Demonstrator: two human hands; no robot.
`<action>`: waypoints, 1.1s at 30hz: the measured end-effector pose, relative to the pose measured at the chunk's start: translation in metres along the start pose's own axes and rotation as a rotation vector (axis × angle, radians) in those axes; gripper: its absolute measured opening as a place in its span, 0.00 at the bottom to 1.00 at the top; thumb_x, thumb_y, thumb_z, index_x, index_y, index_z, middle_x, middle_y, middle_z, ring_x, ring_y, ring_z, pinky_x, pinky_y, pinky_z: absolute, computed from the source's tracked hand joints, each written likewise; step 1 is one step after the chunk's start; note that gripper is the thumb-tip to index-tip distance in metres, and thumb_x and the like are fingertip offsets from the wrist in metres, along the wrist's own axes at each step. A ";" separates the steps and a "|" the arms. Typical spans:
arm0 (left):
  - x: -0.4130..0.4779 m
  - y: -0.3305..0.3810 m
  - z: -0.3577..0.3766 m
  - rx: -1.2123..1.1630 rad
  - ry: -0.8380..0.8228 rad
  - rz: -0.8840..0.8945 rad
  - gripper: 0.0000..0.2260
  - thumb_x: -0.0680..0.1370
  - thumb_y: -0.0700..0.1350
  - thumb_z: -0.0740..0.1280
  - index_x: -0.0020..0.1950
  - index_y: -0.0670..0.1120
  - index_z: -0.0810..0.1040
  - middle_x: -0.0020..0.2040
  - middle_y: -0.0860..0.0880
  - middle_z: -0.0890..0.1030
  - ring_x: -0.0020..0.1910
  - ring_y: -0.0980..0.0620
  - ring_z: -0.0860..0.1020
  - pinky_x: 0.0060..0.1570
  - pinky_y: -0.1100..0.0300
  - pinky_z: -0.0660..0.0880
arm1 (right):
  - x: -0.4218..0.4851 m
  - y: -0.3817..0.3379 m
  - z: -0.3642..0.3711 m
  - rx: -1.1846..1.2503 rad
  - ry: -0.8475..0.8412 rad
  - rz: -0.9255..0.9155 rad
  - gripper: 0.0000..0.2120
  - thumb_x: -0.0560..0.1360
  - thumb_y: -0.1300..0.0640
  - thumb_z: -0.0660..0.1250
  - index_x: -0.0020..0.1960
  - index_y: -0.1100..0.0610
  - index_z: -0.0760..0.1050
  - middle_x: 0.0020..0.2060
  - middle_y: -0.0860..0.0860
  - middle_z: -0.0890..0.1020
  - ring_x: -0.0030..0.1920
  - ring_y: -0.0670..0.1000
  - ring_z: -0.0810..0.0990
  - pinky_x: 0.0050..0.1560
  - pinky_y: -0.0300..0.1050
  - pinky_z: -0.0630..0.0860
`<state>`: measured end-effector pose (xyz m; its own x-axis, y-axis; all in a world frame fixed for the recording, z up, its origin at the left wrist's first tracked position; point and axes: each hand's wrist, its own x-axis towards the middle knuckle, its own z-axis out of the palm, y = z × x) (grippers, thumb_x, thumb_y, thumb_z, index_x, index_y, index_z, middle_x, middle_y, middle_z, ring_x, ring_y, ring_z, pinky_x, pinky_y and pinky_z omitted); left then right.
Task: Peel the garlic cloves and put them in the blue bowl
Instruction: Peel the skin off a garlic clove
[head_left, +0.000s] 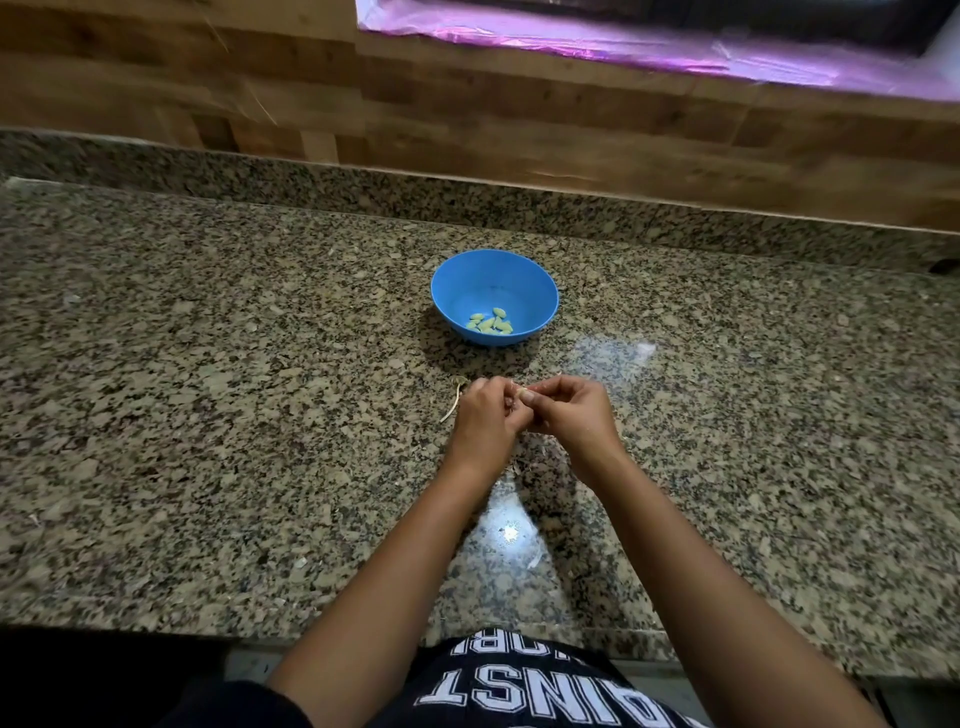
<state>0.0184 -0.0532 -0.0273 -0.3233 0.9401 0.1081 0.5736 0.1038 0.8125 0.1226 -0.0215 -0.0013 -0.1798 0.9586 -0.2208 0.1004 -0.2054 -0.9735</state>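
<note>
Peeling garlic over granite

Left hand (482, 418) and right hand (569, 413) pinch one small garlic clove (520, 393) with curled fingertips, near the round blue bowl (451, 306) holding smooth pale peeled cloves (489, 322). A dry stalk (453, 402) lies on the speckled countertop (208, 389).

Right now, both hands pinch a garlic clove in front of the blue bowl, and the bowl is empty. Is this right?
Not quite. The blue bowl is not empty: several peeled cloves lie at its bottom, as the head view shows. The rest stands: the left hand and the right hand pinch a garlic clove in front of the bowl.
</note>
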 end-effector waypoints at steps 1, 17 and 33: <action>0.000 0.000 0.001 0.038 -0.013 0.006 0.09 0.78 0.44 0.65 0.54 0.40 0.76 0.52 0.44 0.74 0.48 0.51 0.71 0.44 0.60 0.70 | 0.000 0.001 0.001 -0.017 0.011 -0.011 0.04 0.72 0.67 0.70 0.42 0.69 0.76 0.31 0.56 0.80 0.28 0.45 0.80 0.30 0.37 0.77; 0.008 -0.010 -0.004 -0.400 -0.131 -0.272 0.06 0.77 0.44 0.67 0.45 0.41 0.79 0.42 0.44 0.82 0.40 0.45 0.82 0.44 0.47 0.81 | 0.005 0.009 -0.006 0.022 -0.055 0.084 0.02 0.76 0.66 0.64 0.47 0.66 0.74 0.37 0.57 0.80 0.32 0.51 0.80 0.35 0.41 0.80; 0.013 -0.020 -0.010 0.109 0.004 -0.241 0.06 0.76 0.44 0.68 0.46 0.42 0.75 0.43 0.47 0.78 0.37 0.54 0.75 0.27 0.70 0.66 | 0.012 0.010 -0.012 0.301 -0.121 0.298 0.04 0.74 0.71 0.64 0.48 0.67 0.75 0.39 0.58 0.78 0.37 0.53 0.79 0.39 0.44 0.82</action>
<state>-0.0050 -0.0464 -0.0367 -0.4629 0.8829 -0.0786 0.5572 0.3588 0.7489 0.1334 -0.0099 -0.0130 -0.3012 0.8223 -0.4829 -0.1206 -0.5352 -0.8361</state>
